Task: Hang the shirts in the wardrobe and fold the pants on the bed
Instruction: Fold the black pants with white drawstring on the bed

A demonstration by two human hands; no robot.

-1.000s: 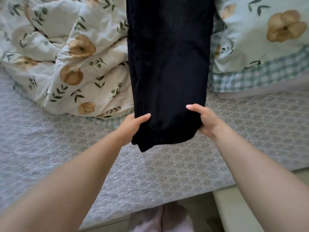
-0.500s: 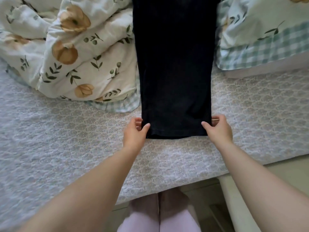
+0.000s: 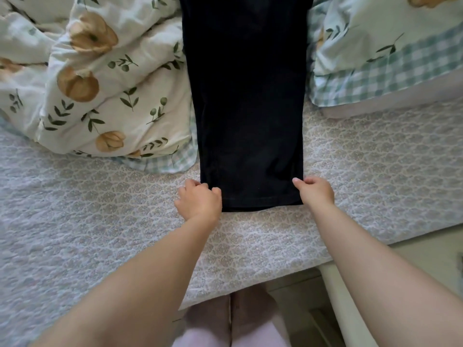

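pants (image 3: 248, 108): black, flat on the bed (image 3: 100, 196), long axis running straight away from the person
left hand (image 3: 199, 201): pinches near-left hem corner
right hand (image 3: 316, 192): pinches near-right corner
next fold: probably hem carried forward, both hands equally close

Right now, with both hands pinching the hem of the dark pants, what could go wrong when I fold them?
The left hand and right hand pinch only the hem corners, so the middle of the pants may sag and crease. The floral duvet lies right against the pants on the left hand's side; a fold could land on it unevenly.
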